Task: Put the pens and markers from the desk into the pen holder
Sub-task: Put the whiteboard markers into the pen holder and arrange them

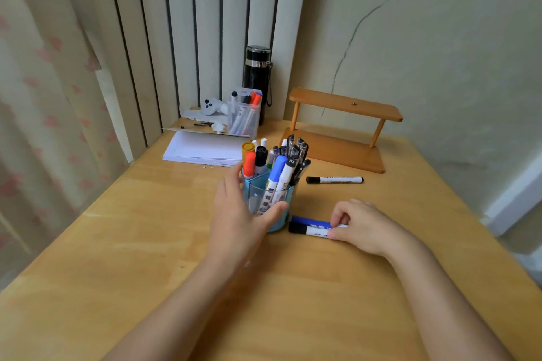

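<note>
A clear blue pen holder [286, 199] stands mid-desk, packed with several pens and markers. My left hand [237, 214] wraps around its left side, thumb across the front. Right of the holder two markers lie side by side on the desk: a blue marker [312, 221] and a black-capped white marker [309, 231]. My right hand [362, 224] pinches their right ends with fingertips and thumb. Another black-capped marker [334, 179] lies alone farther back on the desk.
A wooden two-tier shelf [340, 129] stands at the back right. A clear box of markers [245, 114], a black flask [257, 79], a white paper stack [205, 148] and a small white toy [211, 106] sit at the back left by the curtain.
</note>
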